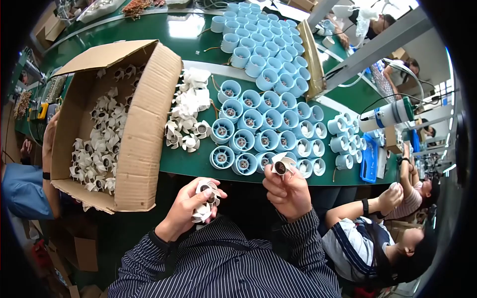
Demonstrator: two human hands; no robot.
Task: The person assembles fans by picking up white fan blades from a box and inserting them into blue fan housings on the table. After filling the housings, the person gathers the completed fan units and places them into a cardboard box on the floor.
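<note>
In front of my body, just off the table's near edge, my left hand (188,206) is closed round a few white fan impellers (202,212). My right hand (290,191), raised near the closest row of cups, pinches a single white fan impeller (281,168) with its dark hub facing me. Right behind it stand many light-blue cylindrical housings (244,163) in rows, their open ends up. Brownish motor parts show inside many of them, while some toward the right hold white impellers (304,149). A heap of loose white impellers (190,107) lies left of the housings.
An open cardboard box (141,134) with many white impellers stands on the green table (186,166) at the left. A tan strip (310,64) borders the far housings. At the right are a blue tray (368,159) and a seated co-worker (357,241); another person's arm is beyond the box.
</note>
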